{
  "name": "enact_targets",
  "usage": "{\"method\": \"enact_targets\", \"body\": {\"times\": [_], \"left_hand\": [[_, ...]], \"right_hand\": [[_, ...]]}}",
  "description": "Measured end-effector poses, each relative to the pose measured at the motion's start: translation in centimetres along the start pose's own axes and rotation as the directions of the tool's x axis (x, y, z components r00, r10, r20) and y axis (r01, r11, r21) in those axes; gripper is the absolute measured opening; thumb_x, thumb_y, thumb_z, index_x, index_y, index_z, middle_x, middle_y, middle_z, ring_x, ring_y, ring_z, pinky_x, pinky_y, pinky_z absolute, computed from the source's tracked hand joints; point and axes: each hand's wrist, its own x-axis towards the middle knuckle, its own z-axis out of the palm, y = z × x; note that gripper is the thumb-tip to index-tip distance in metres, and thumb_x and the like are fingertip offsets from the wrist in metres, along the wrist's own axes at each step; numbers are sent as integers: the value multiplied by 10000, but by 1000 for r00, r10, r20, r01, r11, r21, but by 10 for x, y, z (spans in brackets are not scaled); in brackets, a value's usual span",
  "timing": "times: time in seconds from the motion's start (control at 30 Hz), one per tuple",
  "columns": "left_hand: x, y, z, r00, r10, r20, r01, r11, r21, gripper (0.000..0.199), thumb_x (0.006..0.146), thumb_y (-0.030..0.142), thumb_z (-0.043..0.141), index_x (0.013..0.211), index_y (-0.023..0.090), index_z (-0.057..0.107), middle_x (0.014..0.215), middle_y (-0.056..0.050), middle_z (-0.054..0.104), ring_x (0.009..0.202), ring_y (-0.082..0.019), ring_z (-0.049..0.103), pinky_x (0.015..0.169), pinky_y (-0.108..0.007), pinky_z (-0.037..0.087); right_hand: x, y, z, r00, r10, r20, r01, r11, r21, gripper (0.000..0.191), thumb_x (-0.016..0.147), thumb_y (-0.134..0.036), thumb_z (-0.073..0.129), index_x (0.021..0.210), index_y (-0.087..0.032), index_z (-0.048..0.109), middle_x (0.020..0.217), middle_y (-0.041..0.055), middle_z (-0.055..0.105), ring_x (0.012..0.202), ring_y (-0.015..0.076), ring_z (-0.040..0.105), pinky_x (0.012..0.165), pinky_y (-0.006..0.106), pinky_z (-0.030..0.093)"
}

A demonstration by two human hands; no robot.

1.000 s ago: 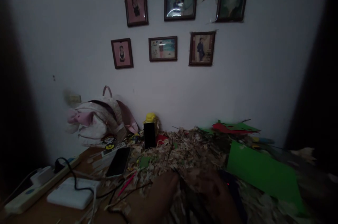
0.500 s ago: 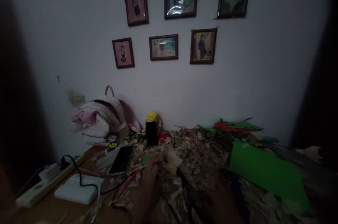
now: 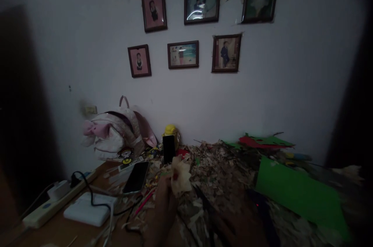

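Note:
My left hand [image 3: 163, 206] is closed, with its fingertips pinching a pale, cream-coloured dried flower or leaf-like piece [image 3: 182, 179] that has a dark red spot. My right hand [image 3: 243, 221], dim at the lower middle, is closed around dark scissors [image 3: 205, 202]. Their blades point up and left, just right of the pale piece and apart from it. Close beside the right hand lies a dark blue tool [image 3: 267, 220] with a small red light; its kind is unclear. Under and around both hands spread many pale, dry scraps [image 3: 217, 179].
Left stand a power strip [image 3: 43, 210], a white box-like device [image 3: 87, 208] with cables, and a phone [image 3: 136, 177]. Another dark phone [image 3: 169, 150] stands upright by a yellow-topped object [image 3: 171, 130]. A backpack [image 3: 116, 130] leans back left; green sheet [image 3: 300, 196] lies right.
The pale piece has turned and risen slightly in my left hand, so its red spot now shows. My right hand still holds the scissors close by. The whole view has shifted a little.

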Motion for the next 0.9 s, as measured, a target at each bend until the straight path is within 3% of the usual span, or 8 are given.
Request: {"method": "enact_targets", "body": {"times": [0.07, 0.13, 0.27, 0.4, 0.53, 0.67, 0.77, 0.9], "left_hand": [[4, 2, -1, 997, 44, 66, -46, 998, 30, 254, 792, 135, 358, 951, 218, 537, 949, -58, 618, 889, -204, 586, 760, -343, 490], [6, 1, 3, 979, 52, 199, -73, 993, 97, 269, 761, 94, 360, 930, 204, 537, 934, -60, 626, 862, -204, 590, 751, -330, 484], [2, -7, 22, 865, -19, 501, -163, 934, 318, 333, 682, 21, 390, 894, 199, 577, 919, -60, 638, 856, -211, 600, 729, -296, 468], [-8, -9, 36, 762, -86, 642, -221, 897, 382, 351, 688, 21, 451, 956, 209, 580, 1069, -74, 608, 964, -201, 574, 788, -282, 445], [-15, -6, 38, 765, -49, 642, -246, 899, 362, 290, 697, 42, 511, 929, 204, 575, 1023, -63, 613, 946, -213, 568, 807, -313, 441], [-19, -5, 35, 778, 63, 625, -322, 894, 311, 324, 695, 6, 485, 946, 198, 554, 1064, -66, 601, 957, -217, 560, 823, -346, 443], [-20, -4, 33, 803, 146, 577, -353, 898, 263, 414, 684, -40, 421, 1008, 196, 526, 1084, -77, 599, 981, -204, 555, 840, -343, 443], [-21, -4, 32, 841, 163, 515, -327, 913, 245, 412, 679, -36, 394, 993, 192, 531, 1054, -89, 608, 977, -205, 560, 812, -336, 463]], "right_hand": [[1, -2, -3, 999, 46, 5, -46, 999, -6, 318, 883, -387, 363, 913, -301, 668, 920, 16, 709, 834, 195, 647, 675, 267, 445], [2, -2, -5, 997, 66, -28, -66, 998, -21, 328, 879, -410, 365, 844, -278, 663, 886, 18, 710, 820, 197, 645, 680, 281, 445], [5, 7, 5, 993, -20, -115, 16, 999, -33, 314, 866, -425, 397, 1011, -273, 631, 1130, 27, 633, 1053, 223, 558, 894, 344, 401], [4, 15, 18, 999, -3, -48, 1, 999, -44, 378, 836, -463, 440, 1120, -273, 602, 1162, 60, 618, 1074, 279, 548, 926, 403, 387], [6, 18, 21, 996, 15, -83, -16, 1000, -21, 370, 839, -481, 422, 1058, -273, 636, 1118, 59, 641, 1045, 274, 566, 890, 389, 415], [9, 29, 21, 986, 39, -165, -57, 992, -110, 415, 754, -560, 501, 957, -244, 678, 1125, 104, 629, 1091, 345, 519, 912, 489, 381], [8, 40, 24, 970, 5, -245, -38, 991, -132, 588, 649, -556, 610, 1131, -219, 606, 1260, 138, 529, 1214, 395, 380, 988, 552, 278], [2, 37, 23, 981, 34, -193, -57, 991, -117, 840, 465, -520, 725, 1207, -166, 550, 1285, 181, 493, 1216, 441, 344, 996, 556, 260]]}}
